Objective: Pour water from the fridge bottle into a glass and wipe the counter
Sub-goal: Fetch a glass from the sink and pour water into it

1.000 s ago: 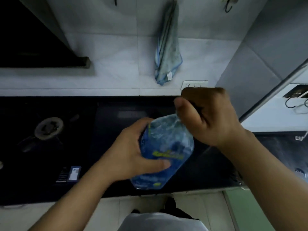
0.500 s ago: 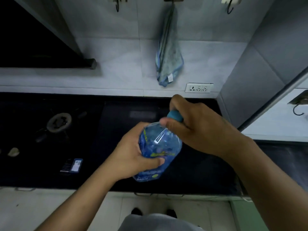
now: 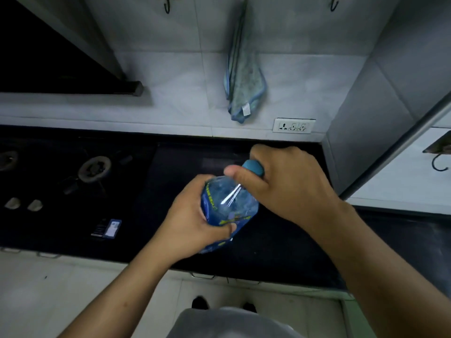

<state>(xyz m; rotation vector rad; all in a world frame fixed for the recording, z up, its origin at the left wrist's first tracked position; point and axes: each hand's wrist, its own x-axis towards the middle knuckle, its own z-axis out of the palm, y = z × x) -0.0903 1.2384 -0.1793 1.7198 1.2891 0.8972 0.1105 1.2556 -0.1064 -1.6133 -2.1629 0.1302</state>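
- Head view: the left hand was wrapped round the body of the clear, blue-labelled plastic water bottle, which was tilted over the black stone counter.
- The right hand was curled over its teal screw cap. The cap looked on, though fingers hid most of it.
- No glass showed, and the blue-edged grey cloth hung on the wall, so pouring and wiping both seemed left to do.

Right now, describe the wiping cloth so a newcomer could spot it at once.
Look at the white tiled wall behind the black counter. A grey-green cloth hangs there, just above and left of the wall socket. It is the only fabric on that wall, edged in blue, between two bare hooks.
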